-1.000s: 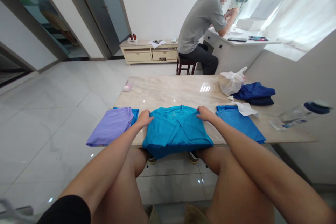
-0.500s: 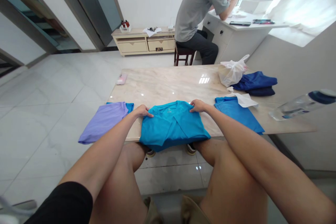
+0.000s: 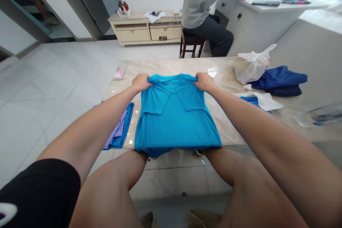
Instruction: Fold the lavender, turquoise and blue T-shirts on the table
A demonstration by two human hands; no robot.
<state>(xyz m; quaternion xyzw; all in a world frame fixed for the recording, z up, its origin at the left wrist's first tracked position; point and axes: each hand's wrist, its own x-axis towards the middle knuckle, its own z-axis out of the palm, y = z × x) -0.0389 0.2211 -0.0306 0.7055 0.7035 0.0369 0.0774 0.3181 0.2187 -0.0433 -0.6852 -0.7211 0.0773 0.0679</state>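
Note:
A turquoise T-shirt lies in front of me on the marble-patterned table, its sleeves folded inward and its lower end hanging over the near edge. My left hand pinches its left shoulder, close to the collar. At the opposite shoulder, my right hand grips the cloth between thumb and fingers. Both hands hold the collar end towards the far side of the table. To the left, partly behind my forearm, are purple folded cloth and blue cloth.
A white plastic bag, dark blue clothes and a white paper lie at the right, near a clear bottle. A pink packet sits at the far left of the table. Beyond, a person sits at a white desk.
Both hands have moved away from me, drawing the shirt's collar end farther across the table. The shirt now lies longer and flatter. My view has shifted slightly.

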